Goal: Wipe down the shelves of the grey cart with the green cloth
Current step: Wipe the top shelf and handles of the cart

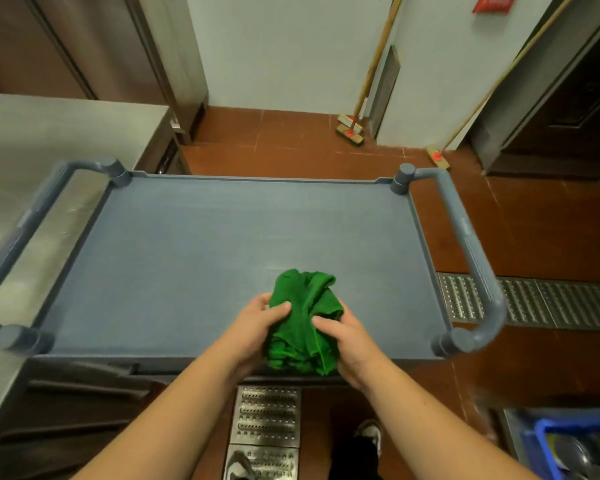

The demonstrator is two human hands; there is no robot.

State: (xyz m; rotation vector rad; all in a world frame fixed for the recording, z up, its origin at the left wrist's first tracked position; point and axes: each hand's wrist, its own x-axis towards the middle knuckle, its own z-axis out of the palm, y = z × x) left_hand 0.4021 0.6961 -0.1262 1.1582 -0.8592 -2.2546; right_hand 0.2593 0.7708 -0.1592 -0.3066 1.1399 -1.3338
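The grey cart (194, 244) stands right in front of me, its bare top shelf filling the middle of the view, with a tubular handle at each end. A bunched green cloth (303, 320) is held over the shelf's near edge, right of centre. My left hand (253, 330) grips the cloth's left side. On the cloth's right side my right hand (347, 344) grips it, thumb pressed into the fabric. Whether the cloth touches the shelf cannot be told. The cart's lower shelves are hidden under the top one.
A steel counter (25, 140) abuts the cart's left end. Two brooms (352, 131) lean on the far wall. Metal drain grates (541, 303) run along the red tile floor at right and under my feet. A blue crate (568, 448) of dishes sits at bottom right.
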